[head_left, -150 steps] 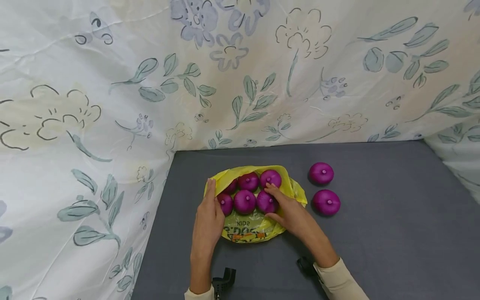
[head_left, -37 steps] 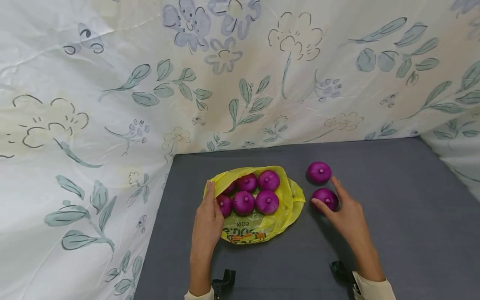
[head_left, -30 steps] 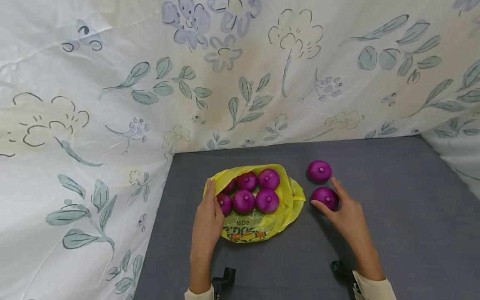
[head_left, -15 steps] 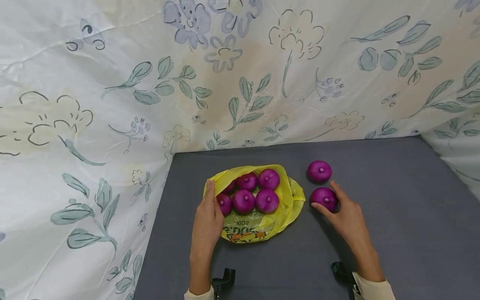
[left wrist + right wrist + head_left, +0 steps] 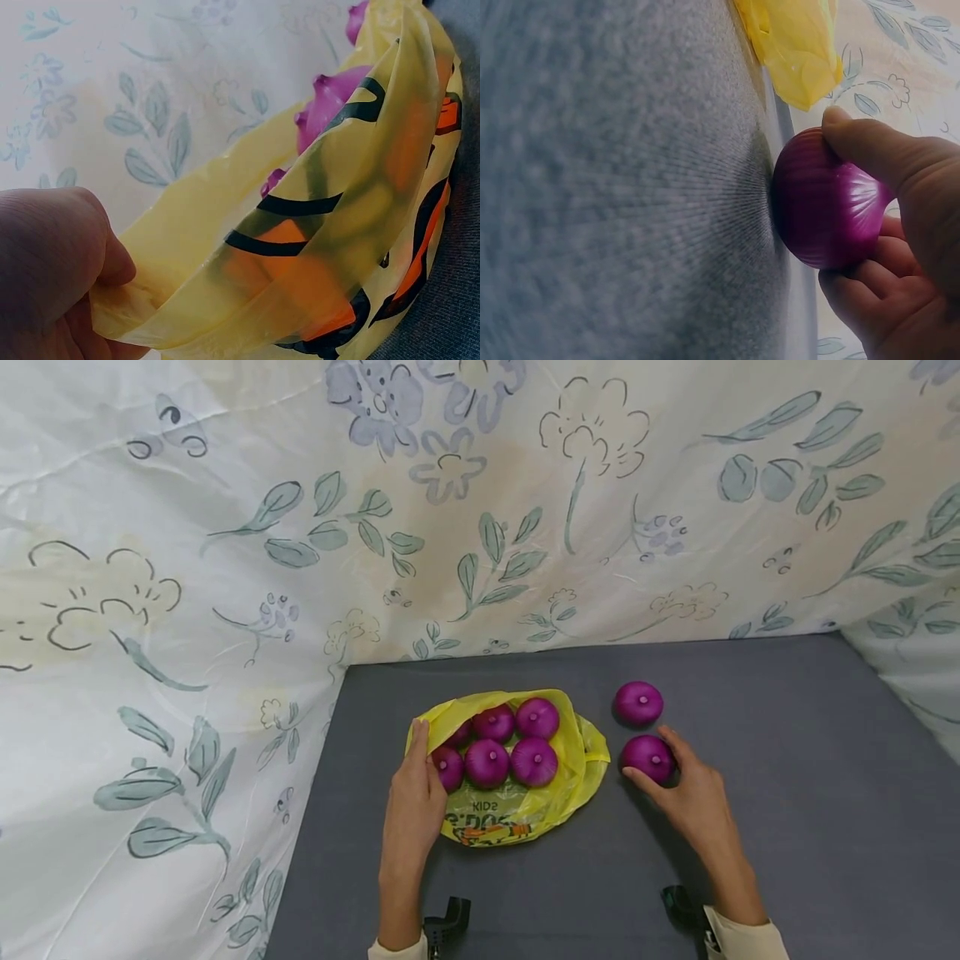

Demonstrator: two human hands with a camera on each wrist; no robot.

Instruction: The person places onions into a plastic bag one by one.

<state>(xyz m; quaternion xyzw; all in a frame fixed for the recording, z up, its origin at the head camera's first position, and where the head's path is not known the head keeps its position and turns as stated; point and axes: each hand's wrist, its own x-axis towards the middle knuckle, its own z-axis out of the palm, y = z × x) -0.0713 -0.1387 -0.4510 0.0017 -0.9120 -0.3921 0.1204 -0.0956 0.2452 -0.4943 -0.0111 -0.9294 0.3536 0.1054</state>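
My left hand (image 5: 414, 810) pinches the left rim of a yellow plastic bag (image 5: 525, 817), thumb and fingers closing on its edge in the left wrist view. Inside the open-mouthed bag sit several shiny purple onions (image 5: 487, 765), some partly covered by its upper fold. To the right of the bag, my right hand (image 5: 693, 793) holds a loose purple onion (image 5: 647, 758) that still stands on the table. The right wrist view shows the thumb on one side of this onion (image 5: 821, 202) and fingers on the other. Just behind it lies another loose onion (image 5: 638, 703), untouched.
A dark grey cloth (image 5: 810, 793) covers the table. Behind and to the left hangs a pale floral curtain (image 5: 480, 527), meeting the table's far edge. Black wrist mounts (image 5: 448, 920) show at both forearms.
Five seconds ago my right hand was on an onion inside the bag; it has moved right to the nearer loose onion. Over the last second, both hands barely shift. The left keeps the bag rim.
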